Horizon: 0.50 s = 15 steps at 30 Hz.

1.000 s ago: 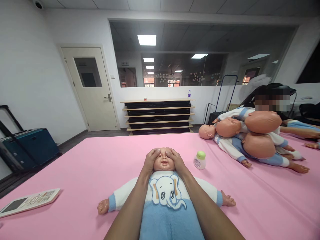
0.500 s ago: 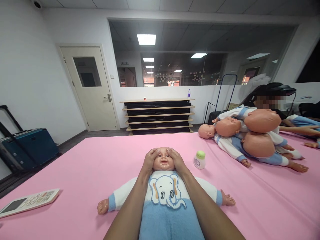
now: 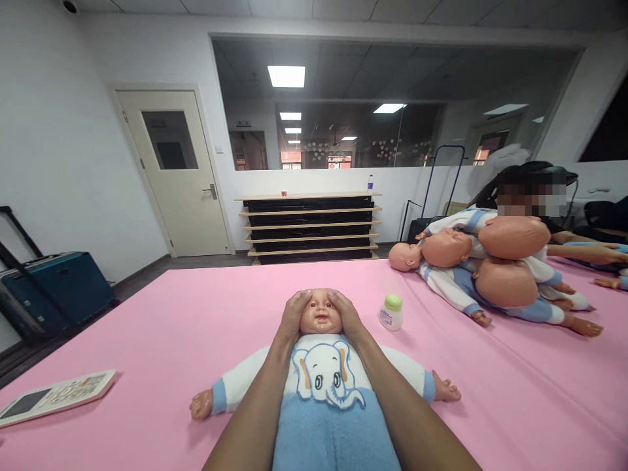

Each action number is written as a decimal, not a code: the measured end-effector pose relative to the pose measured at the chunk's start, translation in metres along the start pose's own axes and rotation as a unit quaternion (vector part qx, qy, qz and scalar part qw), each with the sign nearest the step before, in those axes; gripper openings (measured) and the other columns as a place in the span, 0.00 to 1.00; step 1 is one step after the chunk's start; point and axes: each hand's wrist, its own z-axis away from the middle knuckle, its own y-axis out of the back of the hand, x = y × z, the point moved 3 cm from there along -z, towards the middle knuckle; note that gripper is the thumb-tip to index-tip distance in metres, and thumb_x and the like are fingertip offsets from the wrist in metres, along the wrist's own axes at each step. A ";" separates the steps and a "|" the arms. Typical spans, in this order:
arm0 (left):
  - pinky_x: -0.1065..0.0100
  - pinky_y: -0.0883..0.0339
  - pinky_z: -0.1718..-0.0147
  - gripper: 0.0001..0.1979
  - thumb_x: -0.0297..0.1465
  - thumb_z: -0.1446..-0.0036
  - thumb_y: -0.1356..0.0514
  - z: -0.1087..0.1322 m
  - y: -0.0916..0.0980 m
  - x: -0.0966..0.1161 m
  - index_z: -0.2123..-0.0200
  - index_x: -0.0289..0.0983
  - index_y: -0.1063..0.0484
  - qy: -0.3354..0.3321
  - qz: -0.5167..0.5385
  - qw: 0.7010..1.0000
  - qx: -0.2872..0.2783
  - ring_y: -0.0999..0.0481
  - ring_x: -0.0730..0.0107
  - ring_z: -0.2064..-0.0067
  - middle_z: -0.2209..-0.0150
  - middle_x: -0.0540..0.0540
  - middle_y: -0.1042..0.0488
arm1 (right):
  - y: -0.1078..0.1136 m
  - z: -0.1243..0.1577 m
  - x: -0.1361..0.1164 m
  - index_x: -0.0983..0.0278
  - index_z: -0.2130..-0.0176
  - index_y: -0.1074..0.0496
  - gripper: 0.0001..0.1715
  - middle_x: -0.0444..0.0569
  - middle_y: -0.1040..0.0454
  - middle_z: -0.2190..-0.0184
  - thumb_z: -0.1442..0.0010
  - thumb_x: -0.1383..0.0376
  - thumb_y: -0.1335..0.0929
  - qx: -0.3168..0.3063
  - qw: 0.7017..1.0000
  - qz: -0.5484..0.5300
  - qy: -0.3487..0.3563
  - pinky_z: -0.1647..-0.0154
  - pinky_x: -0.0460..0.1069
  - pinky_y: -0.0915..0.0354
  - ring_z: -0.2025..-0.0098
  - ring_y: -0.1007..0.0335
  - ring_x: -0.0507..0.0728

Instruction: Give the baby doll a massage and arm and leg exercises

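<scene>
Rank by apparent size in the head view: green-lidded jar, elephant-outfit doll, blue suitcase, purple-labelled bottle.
1. Elephant-outfit doll
2. Blue suitcase
3. Green-lidded jar
4. Purple-labelled bottle

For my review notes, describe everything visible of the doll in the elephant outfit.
The doll lies face up on a pink surface, arms spread, eyes open. Its skin looks like glossy plastic; its plush-looking outfit is white above, blue below, with blue cuffs and an elephant design on the chest. The left hand and right hand cup the sides of its head. Its legs are out of view.
</scene>
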 end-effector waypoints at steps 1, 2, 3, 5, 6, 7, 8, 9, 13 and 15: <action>0.76 0.34 0.54 0.34 0.50 0.56 0.40 0.000 0.000 0.000 0.51 0.31 0.36 0.004 -0.001 1.000 -0.007 0.31 0.81 0.57 0.50 0.39 0.33 | 0.000 0.001 0.000 0.70 0.46 0.35 0.31 0.55 0.34 0.49 0.40 0.52 0.35 -0.008 1.000 0.001 -0.004 0.40 0.55 0.38 0.47 0.36 0.52; 0.76 0.34 0.54 0.35 0.49 0.56 0.39 0.000 0.000 0.000 0.50 0.32 0.36 0.008 -0.002 1.000 -0.014 0.31 0.81 0.57 0.49 0.39 0.33 | 0.000 0.001 0.001 0.69 0.45 0.36 0.31 0.55 0.35 0.48 0.41 0.53 0.35 -0.013 1.000 0.002 -0.008 0.40 0.55 0.37 0.47 0.36 0.52; 0.75 0.34 0.55 0.35 0.49 0.57 0.38 0.000 0.000 0.000 0.49 0.32 0.36 0.011 -0.003 1.000 -0.019 0.30 0.81 0.57 0.49 0.39 0.34 | 0.001 0.001 0.001 0.69 0.44 0.37 0.31 0.55 0.35 0.48 0.41 0.54 0.34 -0.017 1.000 0.003 -0.013 0.41 0.55 0.37 0.47 0.36 0.53; 0.75 0.34 0.55 0.36 0.46 0.59 0.36 0.000 0.001 0.000 0.48 0.34 0.37 0.016 -0.008 1.000 -0.023 0.30 0.79 0.56 0.48 0.40 0.34 | 0.002 0.001 0.002 0.69 0.44 0.37 0.31 0.55 0.35 0.48 0.41 0.55 0.34 -0.020 1.000 0.004 -0.020 0.42 0.55 0.36 0.47 0.36 0.53; 0.74 0.33 0.54 0.37 0.45 0.60 0.35 -0.001 0.001 -0.001 0.48 0.35 0.37 0.019 -0.010 0.999 -0.024 0.30 0.78 0.56 0.48 0.40 0.34 | 0.002 0.000 0.003 0.68 0.44 0.37 0.31 0.55 0.35 0.48 0.41 0.55 0.34 -0.021 1.000 0.003 -0.022 0.42 0.55 0.36 0.47 0.36 0.53; 0.73 0.33 0.54 0.37 0.45 0.61 0.35 -0.001 0.001 -0.001 0.48 0.35 0.37 0.022 -0.011 0.999 -0.023 0.30 0.78 0.56 0.47 0.41 0.34 | 0.002 0.000 0.004 0.68 0.44 0.37 0.31 0.55 0.35 0.48 0.41 0.54 0.34 -0.021 1.000 0.002 -0.023 0.41 0.55 0.36 0.47 0.36 0.53; 0.73 0.33 0.54 0.37 0.45 0.61 0.35 -0.002 0.002 -0.001 0.47 0.35 0.37 0.024 -0.011 0.999 -0.022 0.30 0.78 0.56 0.47 0.40 0.35 | 0.003 -0.001 0.004 0.68 0.44 0.37 0.31 0.55 0.35 0.48 0.41 0.54 0.34 -0.021 1.000 0.001 -0.023 0.41 0.55 0.36 0.47 0.36 0.53; 0.74 0.33 0.54 0.37 0.45 0.60 0.35 -0.002 0.002 -0.001 0.47 0.34 0.37 0.025 -0.010 0.999 -0.020 0.30 0.79 0.56 0.47 0.40 0.35 | 0.003 -0.001 0.005 0.68 0.44 0.37 0.31 0.55 0.35 0.48 0.41 0.54 0.34 -0.021 1.000 0.000 -0.023 0.41 0.55 0.36 0.47 0.36 0.53; 0.77 0.35 0.54 0.36 0.47 0.58 0.37 -0.002 0.002 -0.002 0.48 0.32 0.37 0.021 -0.006 1.000 -0.013 0.31 0.82 0.56 0.47 0.40 0.35 | 0.002 -0.002 0.006 0.69 0.44 0.38 0.32 0.55 0.36 0.48 0.41 0.53 0.34 -0.023 1.000 -0.006 -0.021 0.42 0.55 0.36 0.47 0.36 0.53; 0.79 0.36 0.54 0.35 0.47 0.57 0.38 -0.002 0.002 -0.002 0.49 0.32 0.36 0.020 -0.006 1.000 -0.008 0.32 0.85 0.57 0.48 0.41 0.34 | 0.002 -0.002 0.005 0.69 0.44 0.37 0.32 0.55 0.35 0.48 0.41 0.52 0.35 -0.023 1.000 -0.007 -0.017 0.42 0.55 0.36 0.47 0.36 0.53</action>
